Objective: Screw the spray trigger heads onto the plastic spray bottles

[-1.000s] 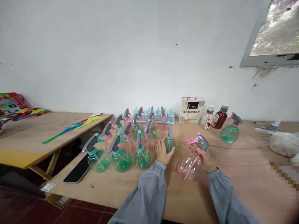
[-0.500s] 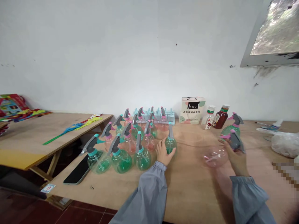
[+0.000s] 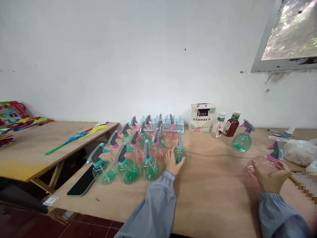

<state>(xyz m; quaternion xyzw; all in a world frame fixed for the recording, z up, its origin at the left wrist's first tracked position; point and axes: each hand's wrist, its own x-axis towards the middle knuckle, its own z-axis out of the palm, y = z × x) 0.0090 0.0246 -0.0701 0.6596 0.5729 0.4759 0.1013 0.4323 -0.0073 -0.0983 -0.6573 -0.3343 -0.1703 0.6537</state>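
My left hand (image 3: 174, 162) is curled round the lower body of a green spray bottle (image 3: 180, 152) with a grey and teal trigger head, standing on the table. At the right, my right hand (image 3: 270, 175) grips the round body of a clear pink spray bottle (image 3: 264, 162), whose grey and pink head rises above the fingers. Behind it stands a green spray bottle with a pink collar (image 3: 242, 142). To the left of my left hand, several green and pink spray bottles (image 3: 128, 170) are grouped in rows.
A black phone (image 3: 81, 181) lies at the table's left. Along the wall are a pale blue rack (image 3: 179, 123), a paper bag (image 3: 201, 118), a white-capped bottle (image 3: 220, 125) and a dark red bottle (image 3: 231, 124). A plastic bag (image 3: 298, 153) lies far right. Another table (image 3: 32, 142) adjoins on the left.
My right hand has moved right with the pink spray bottle, and its hold is now on the body rather than up at the head. My left hand stays at the green bottle.
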